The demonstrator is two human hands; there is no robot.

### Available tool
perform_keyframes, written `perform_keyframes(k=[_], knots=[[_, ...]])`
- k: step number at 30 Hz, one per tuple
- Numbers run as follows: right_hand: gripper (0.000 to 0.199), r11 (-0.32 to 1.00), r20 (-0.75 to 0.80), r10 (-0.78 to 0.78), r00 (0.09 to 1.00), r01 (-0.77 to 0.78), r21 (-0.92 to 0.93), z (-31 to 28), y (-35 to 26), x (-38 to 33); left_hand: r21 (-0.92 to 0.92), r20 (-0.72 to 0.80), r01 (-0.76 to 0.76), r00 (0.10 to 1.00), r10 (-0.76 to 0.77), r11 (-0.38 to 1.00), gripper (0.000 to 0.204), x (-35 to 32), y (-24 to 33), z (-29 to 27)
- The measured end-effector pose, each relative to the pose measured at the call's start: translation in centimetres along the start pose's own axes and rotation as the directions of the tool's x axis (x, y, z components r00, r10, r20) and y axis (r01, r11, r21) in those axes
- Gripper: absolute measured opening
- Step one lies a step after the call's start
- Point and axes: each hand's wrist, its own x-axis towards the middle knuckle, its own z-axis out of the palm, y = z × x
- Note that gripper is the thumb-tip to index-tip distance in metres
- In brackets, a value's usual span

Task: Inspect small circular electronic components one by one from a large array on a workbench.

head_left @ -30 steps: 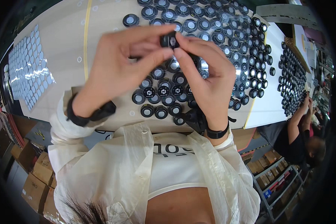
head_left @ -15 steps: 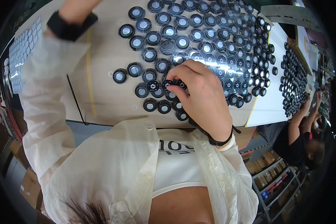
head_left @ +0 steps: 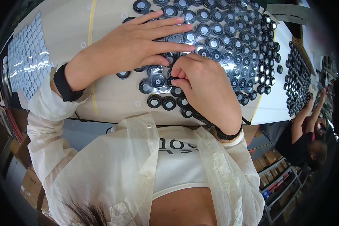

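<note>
Many small black round pieces with pale grey centres [head_left: 154, 100] stand in rows on the table. Over part of them lies a shiny clear plastic sheet [head_left: 165, 90] bearing black round stickers with white marks [head_left: 158, 81]. My left hand [head_left: 132, 47] is stretched flat over the sheet, fingers spread, palm down and holding nothing. Close beside it, my right hand [head_left: 205, 81] pinches thumb and forefinger together at a dark round spot in the sticker row. What lies between those fingertips is mostly hidden. Several pieces under both hands are covered.
A sheet of pale round discs [head_left: 28, 56] lies at the far left. Yellow tape [head_left: 91, 37] runs across the tabletop. On the right, more black pieces [head_left: 297, 79] fill another surface, where a co-worker's arms [head_left: 303, 116] reach in. Shelving with boxes [head_left: 277, 175] stands at lower right.
My left hand has come down from the upper left and now lies spread over the sheet. My right hand keeps its pinch, nearly in place. The pieces and sheet appear slightly shifted in view.
</note>
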Motion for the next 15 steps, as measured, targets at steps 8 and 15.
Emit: perform_keyframes(k=[8, 15], knots=[[0.013, 0.984, -0.038, -0.01, 0.999, 0.017, 0.18, -2.1, -2.0, -2.2, -0.07, -0.022, 0.019, 1.0, -0.02, 0.997, 0.06, -0.1, 0.5, 0.0], [0.012, 0.954, -0.138, -0.032, 0.99, 0.072, 0.291, -4.4, 0.1, -1.5, -0.18, -0.173, 0.454, 0.859, -0.483, 0.873, 0.044, -4.6, 3.5, -5.3]])
